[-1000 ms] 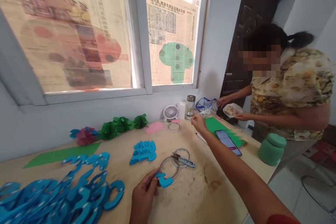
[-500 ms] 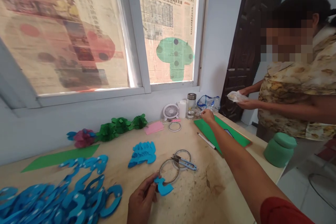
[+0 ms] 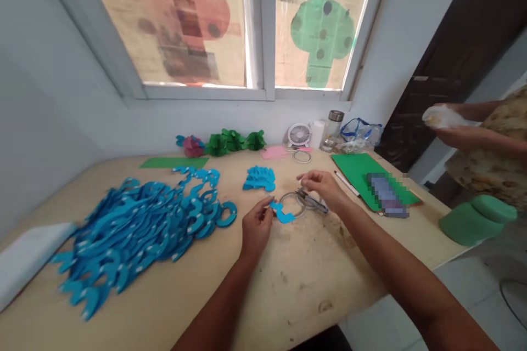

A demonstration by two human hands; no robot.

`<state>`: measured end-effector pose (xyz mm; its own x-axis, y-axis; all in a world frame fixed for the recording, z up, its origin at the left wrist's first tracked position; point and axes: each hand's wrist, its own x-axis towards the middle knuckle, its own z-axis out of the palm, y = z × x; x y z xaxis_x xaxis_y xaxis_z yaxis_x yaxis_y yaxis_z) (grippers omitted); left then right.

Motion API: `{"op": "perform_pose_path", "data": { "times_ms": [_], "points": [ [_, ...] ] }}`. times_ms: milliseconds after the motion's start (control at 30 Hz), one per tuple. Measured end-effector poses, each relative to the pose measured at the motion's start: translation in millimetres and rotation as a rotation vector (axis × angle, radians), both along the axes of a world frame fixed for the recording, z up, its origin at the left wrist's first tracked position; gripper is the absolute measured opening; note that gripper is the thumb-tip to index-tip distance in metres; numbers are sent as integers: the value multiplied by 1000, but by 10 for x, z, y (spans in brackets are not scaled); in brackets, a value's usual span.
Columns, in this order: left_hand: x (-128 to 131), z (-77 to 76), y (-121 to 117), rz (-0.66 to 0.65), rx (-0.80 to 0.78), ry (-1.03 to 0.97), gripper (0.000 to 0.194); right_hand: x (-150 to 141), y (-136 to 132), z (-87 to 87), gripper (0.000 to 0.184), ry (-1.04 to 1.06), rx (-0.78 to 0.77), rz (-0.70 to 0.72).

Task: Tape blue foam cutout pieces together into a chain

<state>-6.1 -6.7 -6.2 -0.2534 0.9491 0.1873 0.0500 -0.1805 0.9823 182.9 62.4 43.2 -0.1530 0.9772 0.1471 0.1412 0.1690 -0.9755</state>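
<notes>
At metal ring [image 3: 292, 193], bright blue curved piece [image 3: 284, 214], pinched in left hand [image 3: 257, 222]; right hand [image 3: 325, 187]: cannot tell grip.

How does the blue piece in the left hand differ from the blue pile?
The blue piece is small and single; the blue pile is large, with many pieces heaped. The blue piece is held in the left hand, while the blue pile lies on the table. Both are blue.

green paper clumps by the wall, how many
3: the left clump beside the pink clump, the middle clump, and the right clump nearest the fan. Another could be hidden behind.
</notes>
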Motion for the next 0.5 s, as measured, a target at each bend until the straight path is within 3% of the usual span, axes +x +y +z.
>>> {"op": "perform_pose_path", "data": {
  "times_ms": [67, 167, 500],
  "points": [
    [-20, -18, 11, 35, 39, 2, 31, -263, -289, -68, 16, 55, -51, 114],
    [-64, -31, 27, 82, 91, -1, 31, -493, -486, -128, 14, 66, -118, 70],
    [-88, -11, 36, 127, 163, 16, 28, -703, -507, -275, 17, 210, -212, 174]
  ]
}}
